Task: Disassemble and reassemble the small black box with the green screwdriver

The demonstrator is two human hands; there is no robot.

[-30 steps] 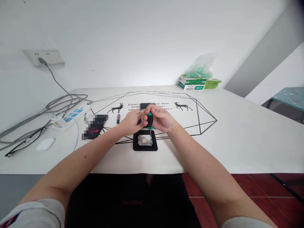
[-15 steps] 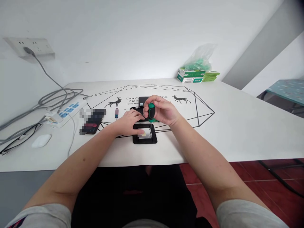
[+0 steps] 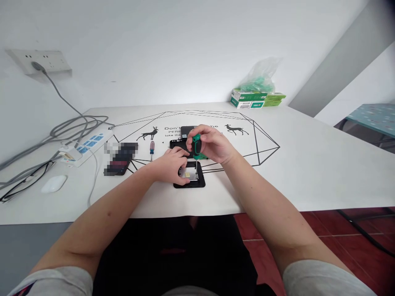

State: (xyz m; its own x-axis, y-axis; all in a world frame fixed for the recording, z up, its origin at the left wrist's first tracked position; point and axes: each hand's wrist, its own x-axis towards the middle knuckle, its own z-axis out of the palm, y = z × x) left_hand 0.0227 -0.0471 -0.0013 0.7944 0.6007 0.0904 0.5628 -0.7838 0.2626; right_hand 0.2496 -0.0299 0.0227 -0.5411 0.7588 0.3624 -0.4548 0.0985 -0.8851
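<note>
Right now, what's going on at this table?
The person's right hand holds a green-and-black screwdriver roughly upright, its shaft pointing down at the right side of a silvery plate in a black frame. The left hand is over the frame's left side. A second screwdriver lies on the table, farther left.

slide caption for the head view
Right hand holds a green-and-black screwdriver over a silver plate in a black rectangular frame, left hand over its left side.
</note>
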